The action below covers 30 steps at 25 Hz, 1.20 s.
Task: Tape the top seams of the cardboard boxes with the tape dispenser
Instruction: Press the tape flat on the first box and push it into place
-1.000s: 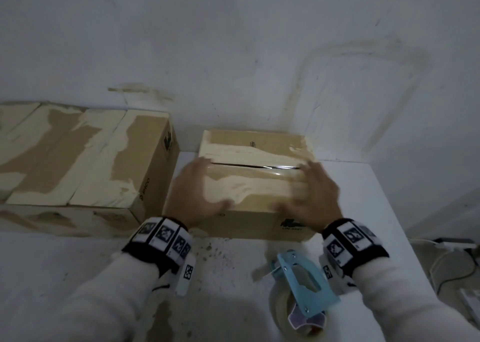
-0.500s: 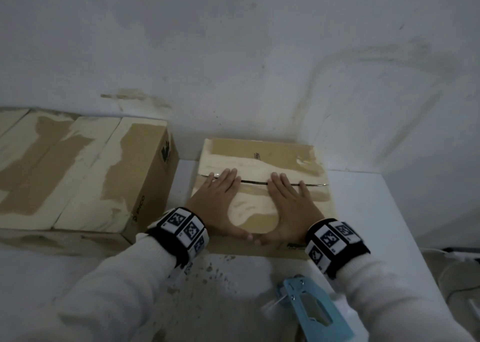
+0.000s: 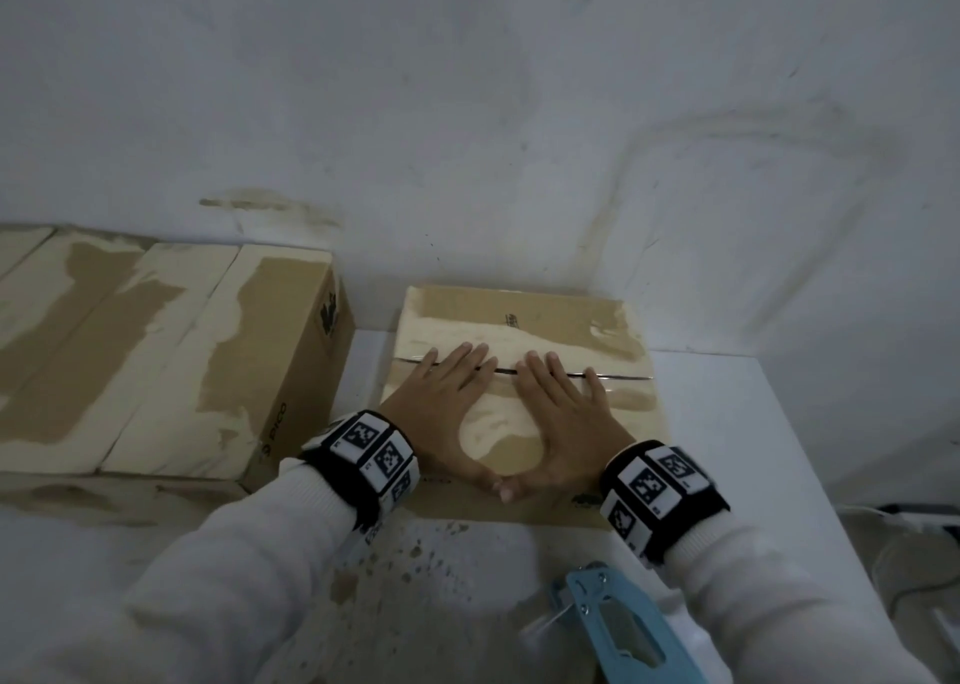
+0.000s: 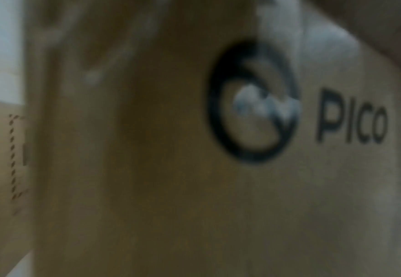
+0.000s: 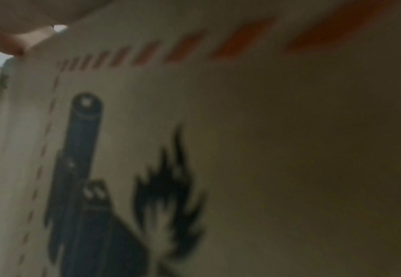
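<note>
A small cardboard box [image 3: 566, 319] stands on the white table against the wall, its top flaps meeting at a dark seam [image 3: 618, 375]. My left hand [image 3: 441, 397] and right hand [image 3: 563, 413] lie flat on the near flap, fingers straight and reaching the seam, thumbs touching near the front edge. The blue tape dispenser [image 3: 618, 626] lies on the table just in front, by my right forearm. The left wrist view shows the box's front face [image 4: 194, 168] with a printed logo. In the right wrist view the box face [image 5: 266, 150] carries a dark symbol and orange stripes.
Larger cardboard boxes [image 3: 156, 361] with torn top surfaces stand in a row at the left, close beside the small box. The white table [image 3: 727, 423] ends at the right, with cables on the floor beyond. A stained wall rises right behind the boxes.
My hands went from gripping the box at its front to lying flat on the top flap with straight fingers. Over the last half second they have hardly moved.
</note>
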{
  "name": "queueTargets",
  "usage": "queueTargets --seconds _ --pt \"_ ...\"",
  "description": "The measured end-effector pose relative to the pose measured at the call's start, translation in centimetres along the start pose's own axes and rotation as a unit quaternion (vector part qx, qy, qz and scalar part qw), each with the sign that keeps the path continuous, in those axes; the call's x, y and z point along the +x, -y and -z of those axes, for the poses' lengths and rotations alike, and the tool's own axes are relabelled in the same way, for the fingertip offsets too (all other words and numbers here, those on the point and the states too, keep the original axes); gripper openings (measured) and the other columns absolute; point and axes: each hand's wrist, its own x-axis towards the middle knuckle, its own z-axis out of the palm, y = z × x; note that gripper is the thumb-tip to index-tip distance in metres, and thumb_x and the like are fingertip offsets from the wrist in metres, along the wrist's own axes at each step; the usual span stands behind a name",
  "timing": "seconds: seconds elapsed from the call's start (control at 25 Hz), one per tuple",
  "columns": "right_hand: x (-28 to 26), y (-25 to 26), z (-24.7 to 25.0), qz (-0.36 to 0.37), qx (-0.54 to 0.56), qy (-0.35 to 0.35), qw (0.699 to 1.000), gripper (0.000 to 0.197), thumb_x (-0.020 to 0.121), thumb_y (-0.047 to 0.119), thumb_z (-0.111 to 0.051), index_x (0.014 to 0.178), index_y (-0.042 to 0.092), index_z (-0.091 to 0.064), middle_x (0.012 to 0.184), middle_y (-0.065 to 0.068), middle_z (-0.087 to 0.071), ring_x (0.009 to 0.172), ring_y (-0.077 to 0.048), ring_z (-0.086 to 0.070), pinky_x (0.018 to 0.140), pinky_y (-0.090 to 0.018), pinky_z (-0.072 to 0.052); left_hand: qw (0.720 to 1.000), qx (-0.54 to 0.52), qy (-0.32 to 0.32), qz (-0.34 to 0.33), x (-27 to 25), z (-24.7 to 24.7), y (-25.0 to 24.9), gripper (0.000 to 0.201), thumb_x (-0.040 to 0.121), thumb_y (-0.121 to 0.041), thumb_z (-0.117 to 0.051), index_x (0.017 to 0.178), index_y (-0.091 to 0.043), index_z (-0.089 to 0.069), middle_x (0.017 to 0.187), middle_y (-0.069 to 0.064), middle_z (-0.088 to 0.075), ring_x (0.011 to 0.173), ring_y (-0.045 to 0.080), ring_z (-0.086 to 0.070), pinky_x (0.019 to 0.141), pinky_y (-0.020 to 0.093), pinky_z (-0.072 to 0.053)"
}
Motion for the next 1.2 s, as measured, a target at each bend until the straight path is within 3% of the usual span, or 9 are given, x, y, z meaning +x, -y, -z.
queueTargets --seconds 0.12,0.4,0.56,0.72,0.8,0.88,0.96,1.08,1.2 --pt "-0.2 0.0 -0.1 0.006 -0.021 -0.016 1.000 0.147 0.030 0.098 -0.024 0.146 0.019 0.019 0.155 -0.005 0.026 0.141 -0.019 0.028 0.112 -0.055 0.018 1.000 -0.008 -0.013 0.001 -0.2 0.0 0.0 0.133 0.054 -0.089 -0.043 0.149 -0.015 0.011 0.158 0.001 0.016 0.146 0.016 0.016 0.115 0.036 0.013" --pt "-0.4 -0.1 -0.2 -0.014 -0.041 -0.010 0.999 0.145 0.034 0.098 -0.023 0.147 0.015 0.016 0.155 0.000 0.025 0.142 -0.016 0.025 0.111 -0.055 0.019 1.000 0.009 0.007 0.011 -0.1 -0.5 0.5 0.131 0.048 -0.095 -0.005 0.150 -0.014 0.009 0.158 0.000 0.017 0.146 0.015 0.017 0.118 0.041 0.011" --pt "-1.6 -2.4 -0.3 -0.055 -0.032 -0.033 0.997 0.125 0.051 0.094 -0.004 0.148 0.018 0.012 0.157 0.003 0.020 0.144 -0.014 0.018 0.113 -0.055 0.015 0.997 -0.027 -0.032 0.057 -0.8 -1.2 1.6 0.120 0.054 -0.090 0.011 0.151 -0.020 0.005 0.159 -0.004 0.013 0.146 0.014 0.013 0.119 0.042 0.006" --pt "-3.5 -5.5 -0.7 -0.131 0.003 -0.083 0.988 0.118 0.053 0.089 0.016 0.149 0.019 0.007 0.158 0.003 0.015 0.145 -0.011 0.013 0.115 -0.052 0.011 0.986 -0.099 -0.043 0.128 -1.5 -1.2 1.8 0.119 0.054 -0.091 0.008 0.151 -0.024 -0.005 0.160 -0.005 0.007 0.147 0.015 0.007 0.119 0.041 -0.003" --pt "-3.9 -5.7 -0.5 -0.131 0.026 -0.089 0.987 0.123 0.050 0.092 0.013 0.149 0.020 0.004 0.158 0.003 0.014 0.145 -0.010 0.012 0.116 -0.052 0.009 0.983 -0.092 -0.057 0.146 -1.3 0.0 1.7 0.118 0.057 -0.094 0.000 0.149 -0.023 -0.021 0.158 -0.001 -0.013 0.145 0.019 -0.011 0.118 0.040 -0.015" --pt "-3.9 -5.3 -0.4 -0.113 0.036 -0.090 0.989 0.127 0.045 0.098 0.000 0.149 0.024 0.003 0.156 0.004 0.016 0.145 -0.013 0.014 0.113 -0.053 0.012 0.980 -0.077 -0.087 0.162 -0.1 1.7 2.5 0.091 0.075 -0.081 -0.021 0.143 -0.022 -0.034 0.149 0.001 -0.032 0.137 0.022 -0.028 0.113 0.039 -0.024" --pt "-4.1 -5.2 -0.5 -0.092 0.042 -0.075 0.992 0.133 0.038 0.101 -0.014 0.148 0.029 0.008 0.149 0.005 0.026 0.141 -0.016 0.024 0.112 -0.055 0.013 0.973 -0.120 -0.076 0.183 1.0 2.9 3.7 0.074 0.088 -0.065 -0.036 0.146 -0.020 -0.030 0.152 0.003 -0.025 0.140 0.023 -0.022 0.114 0.040 -0.022" --pt "-4.0 -5.7 -0.6 -0.078 0.036 -0.044 0.995 0.142 0.030 0.101 -0.025 0.146 0.029 0.016 0.144 0.000 0.037 0.133 -0.015 0.035 0.114 -0.050 0.013 0.953 -0.206 -0.026 0.222 1.7 2.8 5.4 0.083 0.089 -0.057 -0.045 0.151 -0.017 -0.007 0.160 0.003 0.003 0.147 0.021 -0.002 0.119 0.038 -0.011" --pt "-3.9 -6.3 -1.0 -0.066 0.030 -0.055 0.996 0.143 0.032 0.098 -0.037 0.148 0.028 0.010 0.144 0.002 0.034 0.134 -0.013 0.030 0.115 -0.044 0.010 0.938 -0.280 -0.006 0.203 1.9 3.2 6.1 0.092 0.088 -0.047 -0.054 0.151 -0.012 0.004 0.160 0.004 0.003 0.147 0.019 -0.006 0.117 0.031 -0.012"
